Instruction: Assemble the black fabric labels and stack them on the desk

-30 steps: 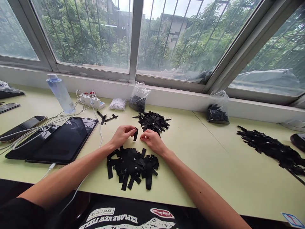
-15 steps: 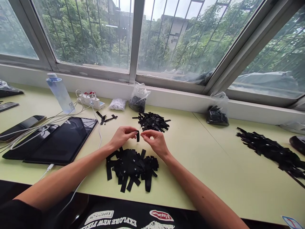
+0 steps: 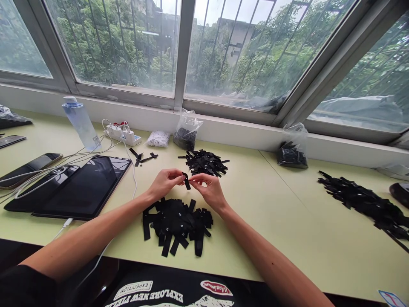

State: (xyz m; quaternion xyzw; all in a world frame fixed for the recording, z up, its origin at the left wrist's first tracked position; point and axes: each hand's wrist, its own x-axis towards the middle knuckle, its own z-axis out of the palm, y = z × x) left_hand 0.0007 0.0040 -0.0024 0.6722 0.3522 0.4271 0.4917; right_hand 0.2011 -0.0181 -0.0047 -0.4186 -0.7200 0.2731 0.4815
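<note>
My left hand [image 3: 164, 182] and my right hand [image 3: 209, 190] meet above the pale green table [image 3: 271, 213], both pinching one small black fabric label [image 3: 185, 180] between fingertips. Just below my hands lies a pile of black labels with small white letters [image 3: 177, 224]. Behind my hands sits a second pile of shorter black labels [image 3: 205, 162].
A tablet [image 3: 83, 186], phones [image 3: 30, 164], white cables and a power strip [image 3: 124, 135] lie at left by a water bottle [image 3: 81, 123]. Plastic bags of labels [image 3: 186, 131] [image 3: 292, 149] stand by the window sill. More black strips [image 3: 367, 202] spread at right.
My right hand has lifted from the table and come to the label held by my left hand; both now pinch it, and the label has tilted slightly.
</note>
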